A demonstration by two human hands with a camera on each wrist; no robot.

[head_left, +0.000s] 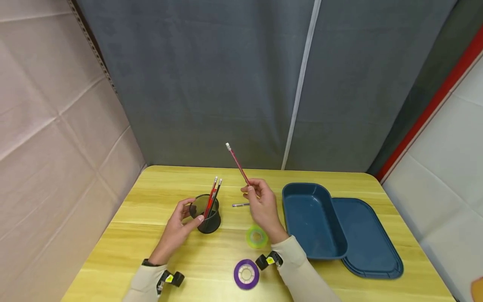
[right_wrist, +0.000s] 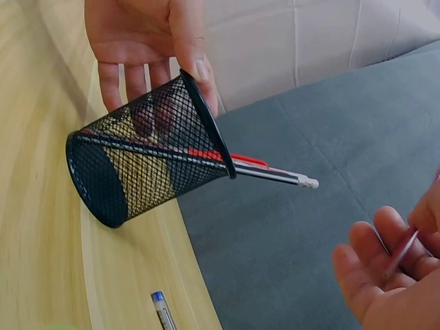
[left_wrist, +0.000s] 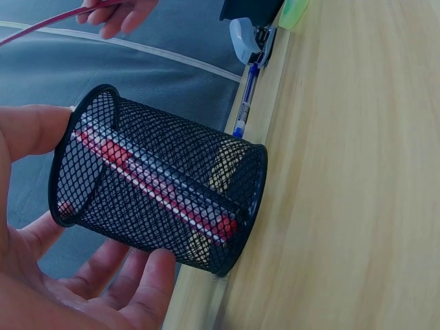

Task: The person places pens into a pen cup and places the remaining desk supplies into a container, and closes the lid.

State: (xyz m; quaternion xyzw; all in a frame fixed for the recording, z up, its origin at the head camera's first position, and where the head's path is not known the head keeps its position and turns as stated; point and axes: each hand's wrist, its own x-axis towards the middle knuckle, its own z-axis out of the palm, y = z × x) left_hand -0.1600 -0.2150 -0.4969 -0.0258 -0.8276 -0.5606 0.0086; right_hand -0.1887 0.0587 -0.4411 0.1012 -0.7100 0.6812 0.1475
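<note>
My left hand (head_left: 180,230) grips a black mesh pen cup (left_wrist: 161,182) by its rim and side, thumb on the near side of the rim. Inside the cup lean a red pen (head_left: 209,203) and a dark pencil (head_left: 216,193) with a white eraser end. Between thumb and fingers, my right hand (head_left: 262,205) pinches a dark red pencil (head_left: 238,163), its white eraser pointing up and away to the left. That pencil is above the table, to the right of the cup. Whether the cup's base fully touches the table I cannot tell.
A blue-capped pen (left_wrist: 247,103) lies behind my right hand, beside a light-grey and black object (left_wrist: 251,41) of unclear kind. Green tape (head_left: 257,237) and purple tape (head_left: 246,274) lie nearer. At right stand a blue box (head_left: 313,226) and its lid (head_left: 367,239).
</note>
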